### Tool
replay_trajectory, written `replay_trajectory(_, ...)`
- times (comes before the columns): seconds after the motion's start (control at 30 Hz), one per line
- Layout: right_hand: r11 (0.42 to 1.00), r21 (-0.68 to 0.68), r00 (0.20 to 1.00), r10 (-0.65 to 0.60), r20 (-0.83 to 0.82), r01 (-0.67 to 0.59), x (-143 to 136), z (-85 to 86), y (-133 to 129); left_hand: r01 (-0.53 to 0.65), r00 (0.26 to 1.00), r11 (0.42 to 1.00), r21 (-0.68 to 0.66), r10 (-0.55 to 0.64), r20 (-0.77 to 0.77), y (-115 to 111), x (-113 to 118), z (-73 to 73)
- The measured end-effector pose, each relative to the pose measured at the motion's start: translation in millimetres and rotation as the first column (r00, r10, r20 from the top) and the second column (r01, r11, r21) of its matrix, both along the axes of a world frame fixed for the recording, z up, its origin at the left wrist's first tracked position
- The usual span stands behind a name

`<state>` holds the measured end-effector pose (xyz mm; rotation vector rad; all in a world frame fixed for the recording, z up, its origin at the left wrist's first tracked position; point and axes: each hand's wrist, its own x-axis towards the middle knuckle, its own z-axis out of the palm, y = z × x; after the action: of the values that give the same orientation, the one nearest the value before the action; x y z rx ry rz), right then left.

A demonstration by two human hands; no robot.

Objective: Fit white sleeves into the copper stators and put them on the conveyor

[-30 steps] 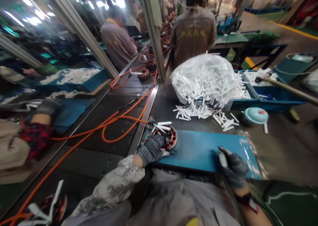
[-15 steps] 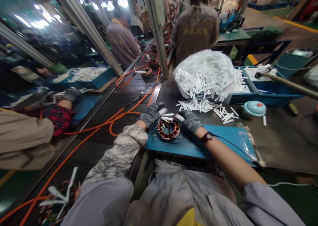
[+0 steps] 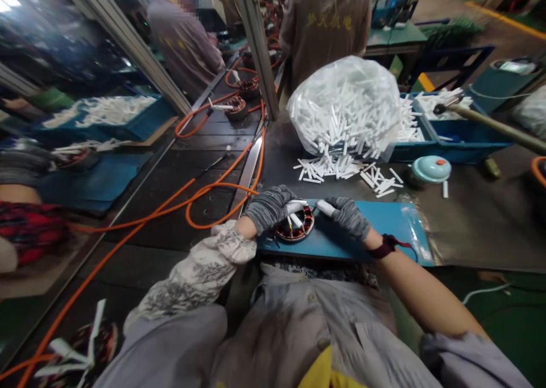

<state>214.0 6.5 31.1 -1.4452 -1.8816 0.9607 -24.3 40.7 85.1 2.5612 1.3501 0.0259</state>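
Observation:
A motor stator with copper windings lies on a blue mat, and white sleeving tubes and thin leads stand up from it. My left hand, in a grey knit glove, is at the ring's far left edge, its fingers closed around a white tube. Just right of the ring, my right hand, gloved the same way, has thumb and fingers pinched together. White covers both thumb tips. A thin dark line runs from the ring toward the right thumb; what that pinch holds is too small to make out.
A clear bag of white tubes spills onto the bench before me, beside blue bins and a light-blue lidded cup. Orange cables cross at left. Another stator lies lower left. A co-worker's gloved hand works at far left.
My right hand has moved right, away from the ring. My left hand has come further over the ring's far edge. The whole view has shifted, and the left co-worker's hands have moved.

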Motion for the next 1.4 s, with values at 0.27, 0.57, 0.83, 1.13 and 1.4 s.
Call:
replay_trajectory(0.27,0.95,-0.023,0.87,0.274,-0.409,-0.31,8,-9.7,6,-0.017,0.986,0.998,-0.054,0.026,0.164,-9,-12,-7.3)
replay_trajectory(0.57,0.988,0.111,0.984,0.125,-0.127,-0.111,-42,-11.7,3,-0.018,0.996,0.999,-0.039,0.021,0.092,-7,-21,-5.0)
replay_trajectory(0.83,0.977,0.061,0.958,0.212,-0.193,-0.204,-24,-11.2,3,0.056,0.959,0.947,-0.316,0.037,0.28,-4,-31,2.2)
replay_trajectory(1.13,0.984,0.133,0.931,0.154,-0.329,-0.116,-11,-21.3,-5,-0.052,0.988,0.963,-0.265,0.011,-0.154,3,27,17.1)
replay_trajectory(1.4,0.977,0.215,0.978,0.037,-0.205,0.008,8,-16.3,-46,-0.078,0.978,0.946,-0.315,0.134,0.162,18,-1,4.4)
